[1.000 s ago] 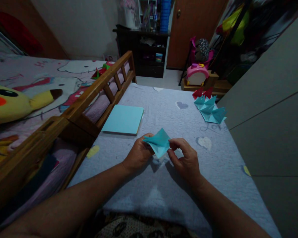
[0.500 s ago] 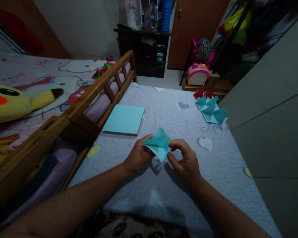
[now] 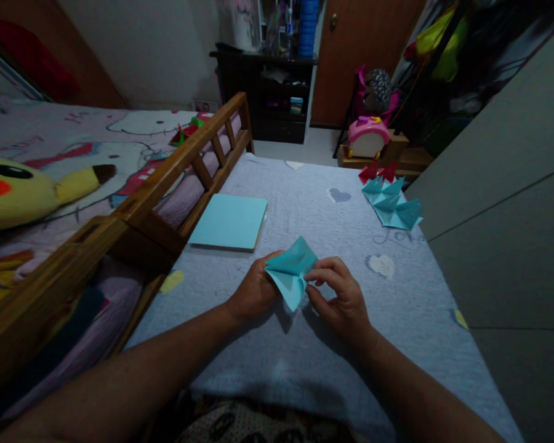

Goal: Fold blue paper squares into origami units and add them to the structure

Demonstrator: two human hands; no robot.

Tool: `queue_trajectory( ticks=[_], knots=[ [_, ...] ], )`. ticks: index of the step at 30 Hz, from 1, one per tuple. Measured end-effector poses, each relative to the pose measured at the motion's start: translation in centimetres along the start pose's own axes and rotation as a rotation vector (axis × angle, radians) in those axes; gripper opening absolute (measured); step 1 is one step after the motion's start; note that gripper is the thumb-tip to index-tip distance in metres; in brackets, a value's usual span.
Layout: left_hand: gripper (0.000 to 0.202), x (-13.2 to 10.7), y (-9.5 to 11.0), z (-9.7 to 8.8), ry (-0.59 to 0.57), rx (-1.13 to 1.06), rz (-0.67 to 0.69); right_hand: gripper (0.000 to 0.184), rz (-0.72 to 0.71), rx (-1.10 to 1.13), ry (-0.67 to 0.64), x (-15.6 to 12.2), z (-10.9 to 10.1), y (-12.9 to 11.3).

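Both my hands hold a partly folded teal paper piece [image 3: 290,271] just above the grey-blue bedspread [image 3: 314,344]. My left hand [image 3: 253,289] pinches its left side, fingers closed on the paper. Fingers of my right hand [image 3: 339,295] are curled on the paper's right edge. The piece's lower point hangs down between the two hands. A stack of flat teal paper sheets [image 3: 228,221] lies on the spread, beyond my left hand.
A cluster of folded teal and red paper shapes [image 3: 390,200] sits at the far right of the spread by a grey wall. A wooden bed rail [image 3: 166,178] runs along the left, with a yellow plush toy [image 3: 23,191] behind it. Toys and a dark shelf stand at the back.
The teal piece has been turned and pressed narrower between my hands; its lower point now hangs lower, and my right hand has shifted slightly left.
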State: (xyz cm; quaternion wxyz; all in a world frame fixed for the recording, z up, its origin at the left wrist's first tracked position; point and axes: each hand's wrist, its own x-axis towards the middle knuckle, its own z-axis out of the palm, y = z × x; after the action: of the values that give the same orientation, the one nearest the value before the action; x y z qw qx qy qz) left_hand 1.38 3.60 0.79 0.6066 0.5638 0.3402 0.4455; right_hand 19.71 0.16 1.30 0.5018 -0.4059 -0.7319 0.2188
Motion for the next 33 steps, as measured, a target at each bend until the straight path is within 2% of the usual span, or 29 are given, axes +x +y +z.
queue_trajectory(
  ticks=[7,13,20,24,27,33],
  knots=[
    [0.023,0.1,-0.3,-0.2,-0.049,-0.035,-0.039,0.05,0.022,0.015,0.012,-0.3,0.2,0.5],
    [0.021,0.0,-0.1,-0.3,-0.037,-0.068,-0.057,0.045,0.008,0.015,-0.032,-0.1,-0.1,0.4],
    [0.019,0.3,0.9,0.5,-0.033,-0.121,-0.146,0.041,-0.029,-0.023,-0.032,-0.2,0.0,0.4],
    [0.017,0.5,0.8,0.4,-0.048,-0.136,-0.141,0.044,-0.045,-0.032,-0.064,-0.3,0.1,0.4],
    [0.015,0.6,0.6,0.2,-0.057,-0.126,-0.128,0.044,-0.023,-0.034,-0.037,-0.3,0.1,0.3],
    [0.013,0.6,0.6,0.1,-0.049,-0.117,-0.123,0.029,-0.042,-0.071,-0.048,-0.2,0.0,0.4]
  ],
)
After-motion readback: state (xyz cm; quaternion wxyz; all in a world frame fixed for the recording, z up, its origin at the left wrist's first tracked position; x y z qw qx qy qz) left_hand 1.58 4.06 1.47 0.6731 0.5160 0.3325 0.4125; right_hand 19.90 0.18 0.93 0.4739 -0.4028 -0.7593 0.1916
